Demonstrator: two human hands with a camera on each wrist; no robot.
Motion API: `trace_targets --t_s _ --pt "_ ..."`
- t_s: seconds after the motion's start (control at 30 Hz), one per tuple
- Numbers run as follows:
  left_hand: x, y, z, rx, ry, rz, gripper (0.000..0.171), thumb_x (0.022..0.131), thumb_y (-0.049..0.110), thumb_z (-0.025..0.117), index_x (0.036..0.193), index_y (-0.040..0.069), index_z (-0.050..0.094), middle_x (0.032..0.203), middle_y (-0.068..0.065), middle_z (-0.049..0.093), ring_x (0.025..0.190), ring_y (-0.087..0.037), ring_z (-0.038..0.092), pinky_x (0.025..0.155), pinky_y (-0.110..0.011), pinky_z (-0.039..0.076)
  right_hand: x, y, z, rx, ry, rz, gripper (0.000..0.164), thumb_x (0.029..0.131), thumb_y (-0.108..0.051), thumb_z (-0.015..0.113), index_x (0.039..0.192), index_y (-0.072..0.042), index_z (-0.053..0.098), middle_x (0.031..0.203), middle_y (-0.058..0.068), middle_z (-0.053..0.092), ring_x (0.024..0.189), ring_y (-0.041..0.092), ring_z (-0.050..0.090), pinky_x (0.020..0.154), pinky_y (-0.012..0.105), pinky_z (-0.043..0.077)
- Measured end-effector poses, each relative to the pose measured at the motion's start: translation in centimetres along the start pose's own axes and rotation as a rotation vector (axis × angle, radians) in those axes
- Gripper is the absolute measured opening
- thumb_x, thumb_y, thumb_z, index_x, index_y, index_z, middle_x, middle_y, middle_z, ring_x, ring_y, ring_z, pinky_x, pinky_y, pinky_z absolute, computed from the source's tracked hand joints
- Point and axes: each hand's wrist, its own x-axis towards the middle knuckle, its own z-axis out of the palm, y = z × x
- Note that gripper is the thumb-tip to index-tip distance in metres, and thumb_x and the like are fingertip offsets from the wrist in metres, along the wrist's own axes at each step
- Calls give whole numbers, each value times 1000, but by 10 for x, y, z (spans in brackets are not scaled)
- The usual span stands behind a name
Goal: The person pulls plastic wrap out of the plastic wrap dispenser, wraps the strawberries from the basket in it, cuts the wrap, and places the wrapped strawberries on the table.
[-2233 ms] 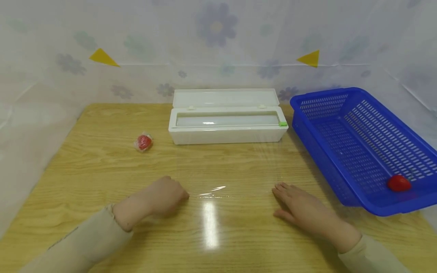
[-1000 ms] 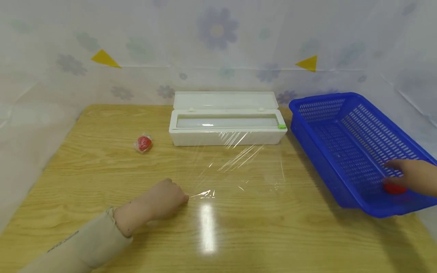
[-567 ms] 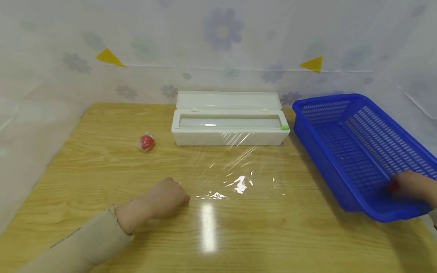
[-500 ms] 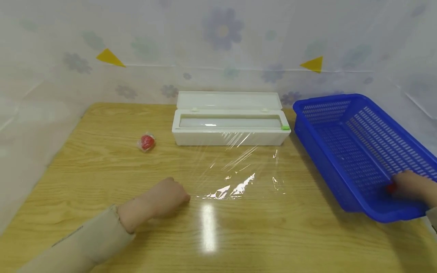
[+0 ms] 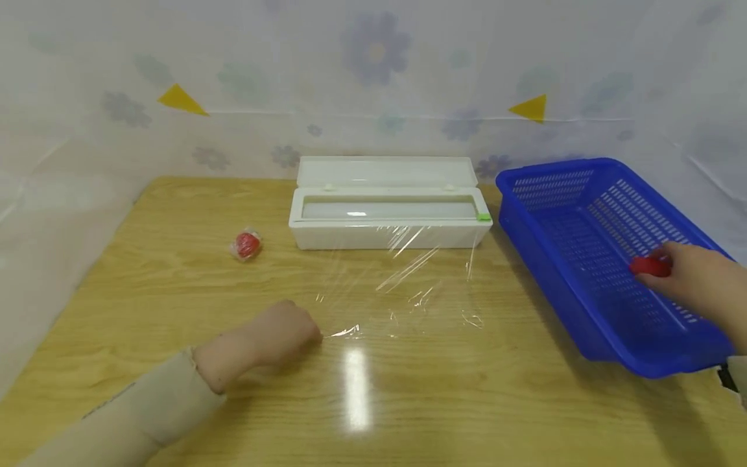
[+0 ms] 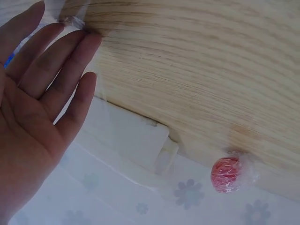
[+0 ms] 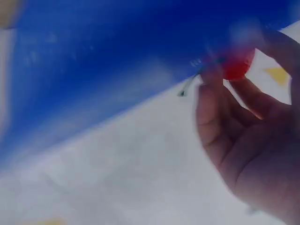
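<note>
Clear plastic wrap (image 5: 403,285) stretches from the white dispenser box (image 5: 391,235) onto the table, creased and shiny. At its near left corner, my left hand (image 5: 283,334) pinches the film; in the left wrist view a gathered bit of plastic wrap (image 6: 74,21) shows by its fingertips. My right hand (image 5: 703,279) grips a small red fruit (image 5: 649,266) above the basket's floor. A thin green stem (image 7: 187,86) on it shows in the blurred right wrist view. On the left lies a red round thing (image 5: 248,245) wrapped in clear film.
A blue slotted basket (image 5: 560,285) stands on the right, its wall between the right hand and the table's middle. The dispenser's lid (image 5: 387,171) is raised at the back, and a green slider (image 5: 484,217) sits at its right end. A flowered sheet (image 5: 373,84) hangs behind.
The right hand let go of the wrap's right corner, reached into the basket, took the red fruit and raised it up and leftward. The loosened film wrinkled. The left hand stayed at its corner.
</note>
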Motion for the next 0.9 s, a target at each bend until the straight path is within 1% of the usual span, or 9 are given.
trace_targets --t_s 0.1,0.2,0.23,0.37,0.47,0.57,0.7,0.77,0.9 --pt "0 -3 2 -44 11 -13 8 72 7 66 68 13 63 60 3 60 54 -11 46 58 -33 49 -9 -65 -21 -23 161 -48 44 76 -24 70 100 11 59 77 25 65 61 28 56 47 45 44" --pt "0 -3 4 -32 33 -2 8 73 10 67 68 13 61 58 3 60 51 -12 47 56 -33 49 -27 -131 -27 -31 288 -161 42 71 -27 74 100 1 64 84 21 68 66 28 59 44 42 45" --pt "1 -3 5 -24 43 7 8 73 11 68 69 13 61 59 2 61 51 -12 48 56 -34 49 -33 -150 -27 -22 310 -206 41 70 -27 75 101 -1 65 87 19 69 69 29 60 46 44 47" --pt "2 -3 8 5 59 11 9 75 13 69 70 12 61 59 0 64 52 -14 53 56 -35 50 -45 -215 -7 28 353 -398 38 68 -25 76 98 -6 65 87 12 70 76 26 63 54 43 53" --pt "1 -2 11 30 80 -3 11 77 14 68 70 13 59 57 -1 62 50 -15 53 54 -35 50 -33 -254 19 64 293 -499 32 70 -24 75 94 -9 62 83 5 69 72 20 61 56 35 52" --pt "0 1 13 70 115 -10 14 79 13 64 69 12 56 53 0 58 47 -15 51 50 -34 49 -11 -284 49 90 195 -565 26 74 -24 73 91 -11 60 79 0 65 69 16 58 56 31 49" --pt "2 6 15 137 129 -11 12 82 10 63 71 11 58 54 -1 60 47 -16 52 51 -33 50 13 -305 80 131 92 -570 19 78 -24 70 88 -13 58 77 -1 60 67 16 53 55 31 46" --pt "3 8 16 174 124 -8 9 81 9 63 73 10 60 56 -3 63 48 -16 55 54 -33 52 19 -309 89 157 81 -559 16 78 -21 69 86 -13 58 79 -2 57 64 15 51 54 32 46" --pt "2 7 17 219 140 -7 6 78 6 64 74 10 64 61 -3 68 51 -16 58 57 -32 52 24 -312 97 212 120 -575 10 78 -15 69 83 -12 61 85 -1 56 65 16 55 55 34 50"
